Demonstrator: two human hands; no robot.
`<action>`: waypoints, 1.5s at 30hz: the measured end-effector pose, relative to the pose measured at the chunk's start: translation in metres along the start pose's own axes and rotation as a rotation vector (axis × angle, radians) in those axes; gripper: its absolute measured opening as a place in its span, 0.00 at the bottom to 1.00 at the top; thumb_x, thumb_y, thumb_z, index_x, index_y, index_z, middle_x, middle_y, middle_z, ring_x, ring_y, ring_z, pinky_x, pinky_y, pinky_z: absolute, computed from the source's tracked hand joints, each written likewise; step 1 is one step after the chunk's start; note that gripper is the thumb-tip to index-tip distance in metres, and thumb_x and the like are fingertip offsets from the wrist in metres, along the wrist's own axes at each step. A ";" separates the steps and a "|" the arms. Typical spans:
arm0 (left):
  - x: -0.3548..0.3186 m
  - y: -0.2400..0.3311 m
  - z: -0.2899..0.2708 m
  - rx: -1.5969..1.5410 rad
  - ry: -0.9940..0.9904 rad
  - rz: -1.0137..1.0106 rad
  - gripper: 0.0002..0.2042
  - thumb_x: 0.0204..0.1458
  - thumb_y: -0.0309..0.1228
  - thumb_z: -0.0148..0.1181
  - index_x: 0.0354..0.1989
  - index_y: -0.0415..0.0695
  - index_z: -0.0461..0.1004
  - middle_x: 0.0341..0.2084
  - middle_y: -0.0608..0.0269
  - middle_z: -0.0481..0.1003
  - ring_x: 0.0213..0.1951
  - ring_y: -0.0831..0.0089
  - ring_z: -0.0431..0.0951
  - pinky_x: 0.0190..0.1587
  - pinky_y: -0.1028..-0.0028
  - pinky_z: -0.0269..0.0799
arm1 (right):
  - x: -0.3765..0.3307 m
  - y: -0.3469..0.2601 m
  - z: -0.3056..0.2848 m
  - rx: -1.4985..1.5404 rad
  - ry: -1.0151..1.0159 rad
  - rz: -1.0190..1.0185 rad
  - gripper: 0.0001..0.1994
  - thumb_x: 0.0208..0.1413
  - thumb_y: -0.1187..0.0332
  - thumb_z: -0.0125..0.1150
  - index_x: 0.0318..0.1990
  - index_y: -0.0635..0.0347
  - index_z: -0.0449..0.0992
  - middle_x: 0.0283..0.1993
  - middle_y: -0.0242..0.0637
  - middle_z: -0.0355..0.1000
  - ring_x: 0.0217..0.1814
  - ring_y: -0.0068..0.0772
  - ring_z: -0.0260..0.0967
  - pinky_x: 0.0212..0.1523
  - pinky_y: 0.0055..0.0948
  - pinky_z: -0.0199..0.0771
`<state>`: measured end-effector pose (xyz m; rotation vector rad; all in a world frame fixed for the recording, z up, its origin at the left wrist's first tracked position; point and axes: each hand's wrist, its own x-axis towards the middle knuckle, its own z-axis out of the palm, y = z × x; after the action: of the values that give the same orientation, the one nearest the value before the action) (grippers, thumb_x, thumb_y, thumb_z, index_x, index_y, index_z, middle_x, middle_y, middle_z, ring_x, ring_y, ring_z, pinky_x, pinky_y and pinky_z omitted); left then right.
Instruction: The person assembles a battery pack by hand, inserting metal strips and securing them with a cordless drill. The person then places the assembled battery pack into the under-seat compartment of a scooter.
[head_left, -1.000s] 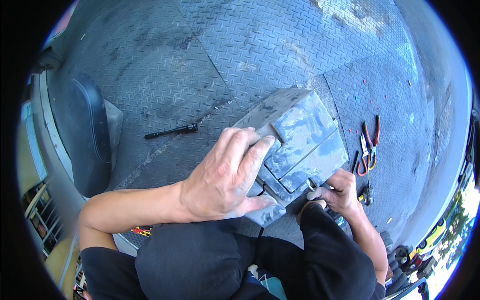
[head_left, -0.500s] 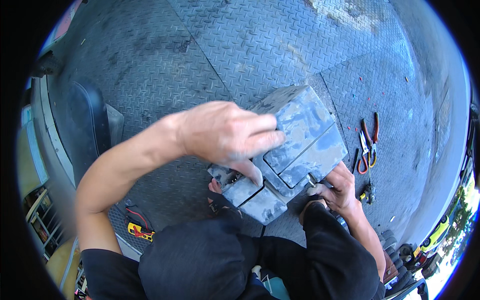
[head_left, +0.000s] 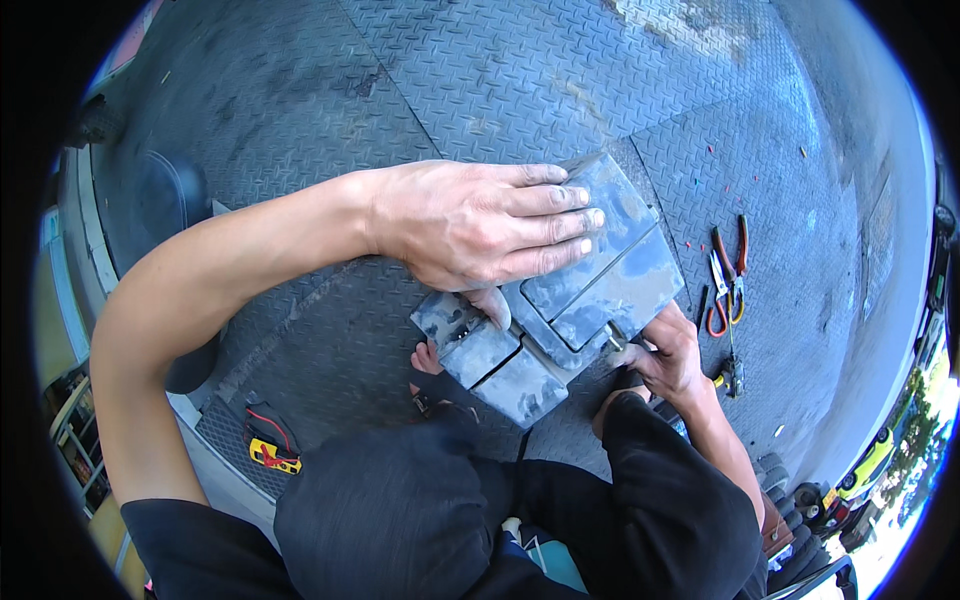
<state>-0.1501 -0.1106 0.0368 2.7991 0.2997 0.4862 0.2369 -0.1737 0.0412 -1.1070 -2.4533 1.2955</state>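
A dusty dark grey plastic box (head_left: pixel 630 285), stepped in shape with seams across its top, rests on the floor between my feet. My left hand (head_left: pixel 485 225) lies over its upper left part, fingers stretched flat on the surface and thumb down by the lower step. At the lower right side my right hand (head_left: pixel 672 355) grips the box, its thumb close to a small metal pin (head_left: pixel 613 340); the other fingertips are partly hidden along the side.
To the right lie red-handled pliers (head_left: pixel 741 240), scissors (head_left: pixel 717 318) and a black and yellow tool (head_left: pixel 734 377). A yellow multimeter (head_left: pixel 273 456) with a red lead sits at the lower left. A dark padded seat (head_left: pixel 170 190) stands at the left on the tread-plate floor (head_left: pixel 500 80).
My left hand, bent and blurred before, has flattened out with its fingers farther over the box top. The right hand keeps its place at the side. The whole view has shifted slightly.
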 end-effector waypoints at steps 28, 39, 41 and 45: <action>0.024 -0.026 -0.008 -0.032 -0.127 0.053 0.60 0.44 0.76 0.69 0.77 0.39 0.68 0.78 0.34 0.61 0.82 0.34 0.54 0.82 0.37 0.52 | -0.015 -0.007 0.045 0.161 0.114 0.091 0.33 0.77 0.56 0.57 0.75 0.75 0.58 0.70 0.68 0.64 0.71 0.74 0.65 0.74 0.53 0.64; 0.057 0.004 0.018 -0.049 0.287 -0.443 0.26 0.64 0.46 0.70 0.57 0.34 0.83 0.58 0.44 0.84 0.67 0.49 0.80 0.68 0.55 0.79 | 0.003 0.011 0.030 0.132 0.157 -0.029 0.37 0.80 0.48 0.49 0.77 0.77 0.58 0.75 0.71 0.61 0.77 0.76 0.62 0.79 0.54 0.59; 0.050 0.000 0.024 -0.263 0.346 -0.464 0.29 0.63 0.51 0.71 0.60 0.38 0.84 0.65 0.43 0.80 0.74 0.45 0.72 0.73 0.50 0.71 | 0.003 0.014 0.031 0.157 0.183 -0.068 0.40 0.78 0.44 0.52 0.76 0.78 0.58 0.75 0.72 0.62 0.78 0.76 0.61 0.79 0.54 0.60; 0.032 -0.012 0.037 -0.584 0.420 -0.445 0.32 0.57 0.65 0.71 0.50 0.46 0.90 0.67 0.45 0.79 0.83 0.42 0.56 0.82 0.42 0.52 | 0.002 0.020 0.034 0.168 0.175 -0.002 0.48 0.70 0.36 0.60 0.75 0.76 0.61 0.74 0.69 0.64 0.76 0.76 0.64 0.76 0.55 0.64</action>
<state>-0.1092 -0.1004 0.0087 1.9740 0.7152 0.8773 0.2315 -0.1877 0.0044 -1.1231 -2.1768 1.3163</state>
